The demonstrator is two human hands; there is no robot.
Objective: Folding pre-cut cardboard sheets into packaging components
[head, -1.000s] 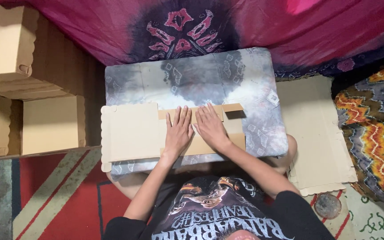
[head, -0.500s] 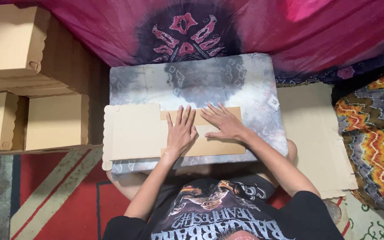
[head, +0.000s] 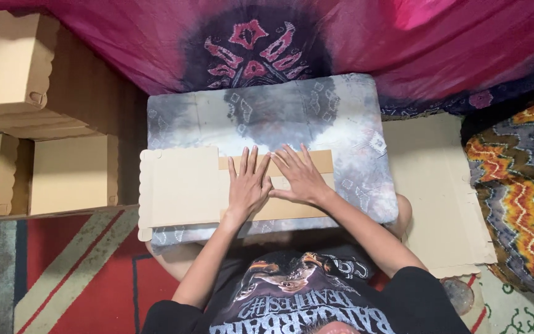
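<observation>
Left hand and right hand lie open, palms down, fingers spread, pressing a flat cardboard box blank. The blank rests on a grey patterned lap board. Folded cardboard boxes stand left.

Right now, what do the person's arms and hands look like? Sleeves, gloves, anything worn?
Both arms are bare from the short black sleeves of a T-shirt with a pale printed graphic. The left hand and right hand are bare too: no gloves. No watch, ring or bracelet that I can make out at this size.
</observation>
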